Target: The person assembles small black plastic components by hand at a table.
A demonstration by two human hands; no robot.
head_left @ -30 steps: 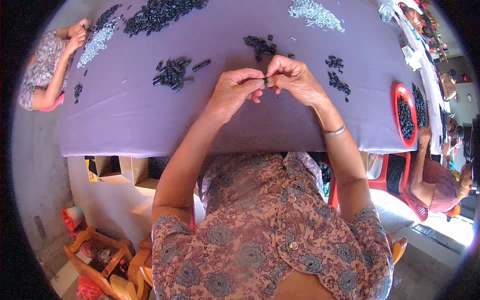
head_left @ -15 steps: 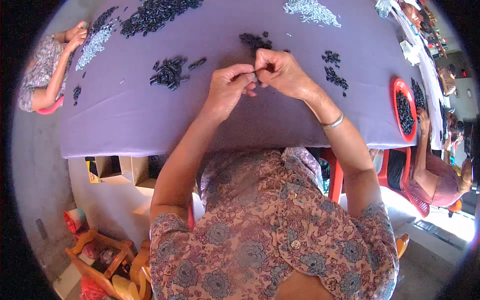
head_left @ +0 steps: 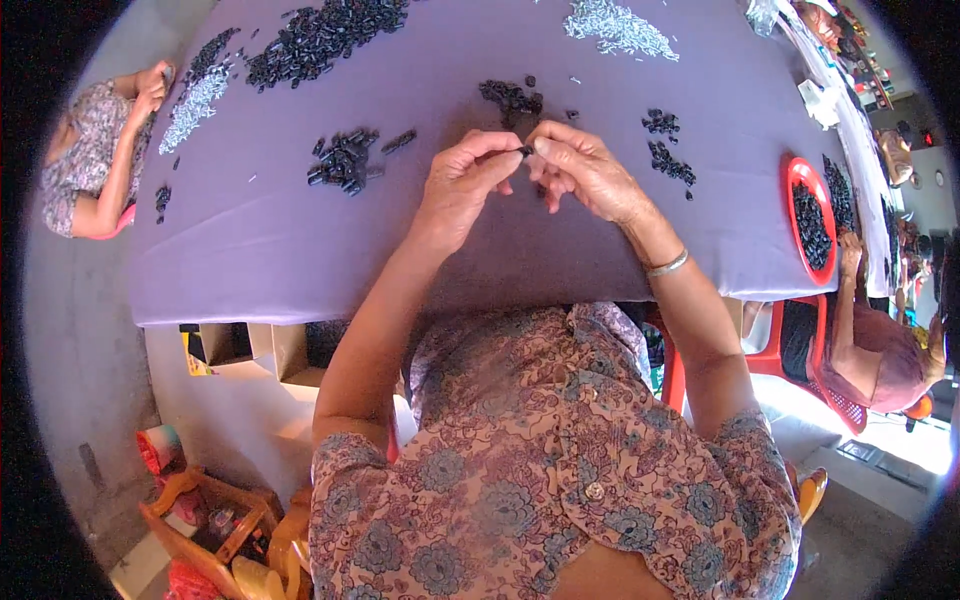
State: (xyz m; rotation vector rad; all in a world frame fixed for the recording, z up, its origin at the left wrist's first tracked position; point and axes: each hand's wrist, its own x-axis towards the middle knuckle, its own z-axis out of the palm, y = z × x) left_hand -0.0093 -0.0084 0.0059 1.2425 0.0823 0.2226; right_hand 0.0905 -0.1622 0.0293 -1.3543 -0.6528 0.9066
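Note:
My left hand (head_left: 455, 190) pinches a small black piece (head_left: 527, 150) between thumb and forefinger. The thumb and forefinger of my right hand (head_left: 588, 172) close on the other side of the same piece; its remaining fingers curl below. Just beyond my hands lies a small heap of black pieces (head_left: 508, 97). A looser pile of black tube-shaped pieces (head_left: 343, 162) is to the left of my left hand. On the right are two small clusters of black parts, an upper one (head_left: 660, 122) and a lower one (head_left: 671, 163).
A purple cloth (head_left: 240, 260) covers the table. Far back lie a large black heap (head_left: 325, 40) and silvery pins (head_left: 618, 30). A red tray (head_left: 789, 205) of black pieces sits at the right edge. Co-workers sit left (head_left: 90, 160) and right (head_left: 880, 350). A wooden chair (head_left: 190, 520) stands lower left.
My right hand has opened out and shifted slightly right and down, its fingers less curled. A black piece now shows between my fingertips. The whole view has shifted slightly.

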